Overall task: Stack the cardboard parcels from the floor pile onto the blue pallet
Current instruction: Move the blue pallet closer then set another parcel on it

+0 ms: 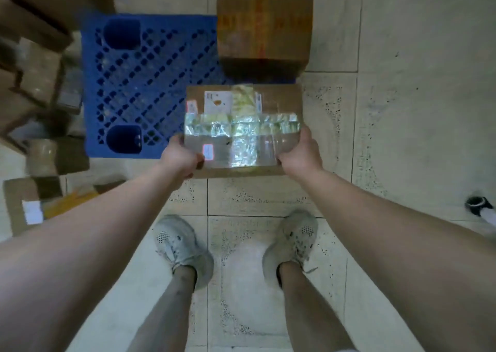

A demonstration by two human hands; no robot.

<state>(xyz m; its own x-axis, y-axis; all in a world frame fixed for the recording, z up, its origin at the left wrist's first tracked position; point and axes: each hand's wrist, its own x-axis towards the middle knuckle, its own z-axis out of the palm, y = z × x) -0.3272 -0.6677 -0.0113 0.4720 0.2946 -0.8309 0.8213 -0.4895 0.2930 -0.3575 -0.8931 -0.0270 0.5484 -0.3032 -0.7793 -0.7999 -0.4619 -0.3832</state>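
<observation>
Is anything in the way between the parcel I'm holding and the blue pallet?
Nothing visible blocks it. The taped parcel hangs over the blue pallet, near right; a brown box fills its far right corner.

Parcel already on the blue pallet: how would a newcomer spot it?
Find the blue plastic lattice pallet on the tiled floor. At its far right corner sits a brown cardboard box. Unlike the nearer cardboard parcel covered in shiny tape, it bears faded red print.
</observation>
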